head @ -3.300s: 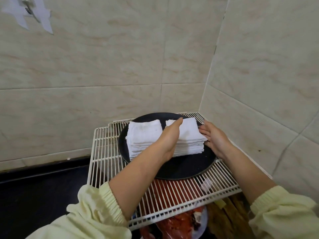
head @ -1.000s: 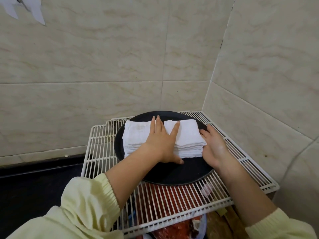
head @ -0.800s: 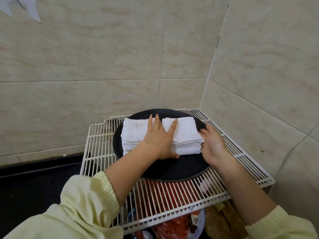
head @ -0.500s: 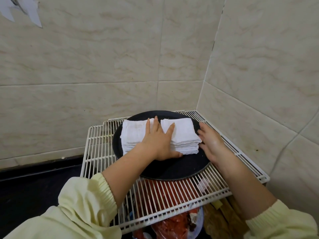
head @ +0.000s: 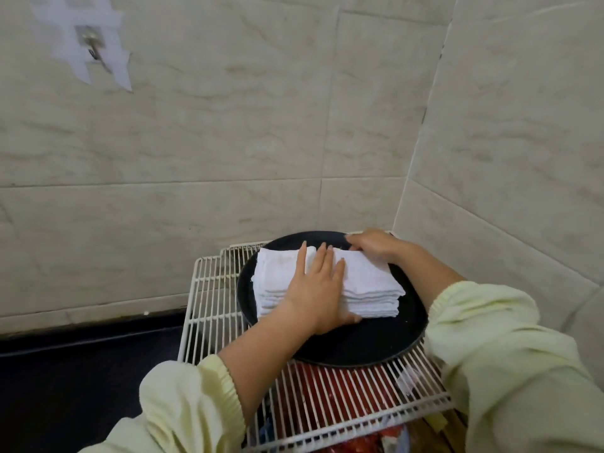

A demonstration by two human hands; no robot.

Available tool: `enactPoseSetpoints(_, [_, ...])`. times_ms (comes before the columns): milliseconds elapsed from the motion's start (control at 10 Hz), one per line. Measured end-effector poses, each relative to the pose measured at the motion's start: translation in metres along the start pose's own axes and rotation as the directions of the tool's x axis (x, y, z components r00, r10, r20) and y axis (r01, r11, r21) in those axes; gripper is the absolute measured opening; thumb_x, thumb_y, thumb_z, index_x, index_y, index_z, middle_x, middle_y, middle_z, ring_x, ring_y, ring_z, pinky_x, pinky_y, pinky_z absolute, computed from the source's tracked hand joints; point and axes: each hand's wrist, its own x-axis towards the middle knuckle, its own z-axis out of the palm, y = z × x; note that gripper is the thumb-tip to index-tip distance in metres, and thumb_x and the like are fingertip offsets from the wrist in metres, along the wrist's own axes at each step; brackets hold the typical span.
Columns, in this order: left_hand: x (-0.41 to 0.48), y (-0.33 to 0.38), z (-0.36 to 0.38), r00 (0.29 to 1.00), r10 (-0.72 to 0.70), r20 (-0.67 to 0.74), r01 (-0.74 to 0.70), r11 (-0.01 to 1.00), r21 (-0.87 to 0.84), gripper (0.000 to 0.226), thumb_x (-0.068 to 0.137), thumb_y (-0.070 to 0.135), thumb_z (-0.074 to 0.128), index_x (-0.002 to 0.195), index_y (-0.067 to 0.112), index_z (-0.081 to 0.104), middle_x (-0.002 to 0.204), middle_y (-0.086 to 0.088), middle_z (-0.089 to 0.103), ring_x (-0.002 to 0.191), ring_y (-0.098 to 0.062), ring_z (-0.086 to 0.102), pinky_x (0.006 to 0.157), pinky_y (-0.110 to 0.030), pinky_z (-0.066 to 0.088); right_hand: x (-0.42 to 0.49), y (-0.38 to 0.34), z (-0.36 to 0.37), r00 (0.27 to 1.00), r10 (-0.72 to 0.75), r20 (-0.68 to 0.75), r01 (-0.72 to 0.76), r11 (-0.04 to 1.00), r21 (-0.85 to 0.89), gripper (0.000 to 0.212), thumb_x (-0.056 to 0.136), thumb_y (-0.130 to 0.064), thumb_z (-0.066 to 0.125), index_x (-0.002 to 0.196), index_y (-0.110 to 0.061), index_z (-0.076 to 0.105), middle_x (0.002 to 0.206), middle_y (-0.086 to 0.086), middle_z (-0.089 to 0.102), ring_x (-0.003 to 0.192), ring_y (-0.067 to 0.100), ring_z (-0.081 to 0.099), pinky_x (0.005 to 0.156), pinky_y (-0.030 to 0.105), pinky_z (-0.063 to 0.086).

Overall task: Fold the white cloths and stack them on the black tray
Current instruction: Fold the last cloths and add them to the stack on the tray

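Note:
A round black tray [head: 359, 341] sits on a white wire rack [head: 209, 299]. On it lie two stacks of folded white cloths side by side, the left stack [head: 276, 276] and the right stack [head: 369, 286]. My left hand [head: 317, 292] lies flat across the seam between them, fingers straight and thumb down at the front face. My right hand [head: 371, 245] rests against the far edge of the right stack, fingers pointing left; whether it also touches the tray rim is hidden.
The rack stands in a corner of tiled walls, close behind and to the right. Red packaging [head: 330, 390] shows through the wires below. A dark counter [head: 65, 371] lies to the left. A taped hook [head: 93, 50] hangs high on the wall.
My right hand has gone from the right side of the right stack round to its far edge. My left hand stays flat on the two stacks.

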Motion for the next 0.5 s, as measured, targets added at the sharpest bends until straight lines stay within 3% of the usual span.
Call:
enactPoseSetpoints(100, [0.000,-0.003,0.005,0.998,0.029,-0.060,-0.022,0.992,0.122,0.096,0.089,0.069,0.034,0.153,0.006,0.001,0.160,-0.020,-0.002,0.148,-0.031,-0.010,0.114,-0.055,-0.019,0.005,-0.006,0.000,0.998,0.004,0.060,0.002,0.995,-0.095,0.040,0.098,-0.043,0.046,0.105,-0.009,0.067,0.105,0.007,0.065,0.097,0.025,0.059,0.083,0.031,0.040])
enactPoseSetpoints(200, [0.000,-0.003,0.008,0.997,0.038,-0.065,-0.030,0.993,0.116,0.093,0.090,0.068,0.035,0.154,0.007,0.004,0.160,-0.020,0.001,0.149,-0.032,-0.007,0.115,-0.053,-0.018,0.008,-0.008,-0.001,0.994,0.007,0.111,0.006,0.993,-0.115,0.037,0.098,-0.044,0.048,0.109,-0.013,0.064,0.110,0.005,0.062,0.097,0.022,0.056,0.085,0.030,0.039])
enactPoseSetpoints(300, [0.000,-0.007,0.008,0.996,0.013,-0.089,-0.011,1.000,0.027,0.094,0.087,0.070,0.037,0.154,0.011,0.007,0.161,-0.016,0.003,0.149,-0.029,-0.005,0.116,-0.053,-0.016,0.004,-0.008,-0.003,0.997,-0.060,0.051,0.066,0.992,-0.111,0.036,0.098,-0.042,0.047,0.096,-0.012,0.067,0.101,0.005,0.065,0.091,0.022,0.058,0.081,0.032,0.040])
enactPoseSetpoints(400, [-0.005,-0.015,-0.001,0.988,-0.024,-0.154,-0.009,0.977,-0.215,0.089,0.085,0.072,0.039,0.153,0.018,0.018,0.161,-0.009,0.012,0.149,-0.021,0.002,0.119,-0.047,-0.010,-0.002,-0.003,-0.005,0.975,-0.197,-0.101,0.195,0.980,-0.026,0.034,0.096,-0.034,0.052,0.080,-0.010,0.070,0.084,0.005,0.066,0.085,0.025,0.059,0.074,0.033,0.041])
enactPoseSetpoints(500, [-0.014,-0.030,-0.008,0.939,-0.173,-0.296,-0.003,0.860,-0.510,0.067,0.091,0.060,0.045,0.146,0.022,0.039,0.155,-0.004,0.031,0.145,-0.018,0.022,0.120,-0.035,0.014,-0.022,-0.001,-0.005,0.918,-0.319,-0.236,0.318,0.947,-0.047,0.026,0.093,-0.028,0.057,0.089,-0.009,0.073,0.090,0.003,0.069,0.091,0.023,0.063,0.073,0.029,0.042])
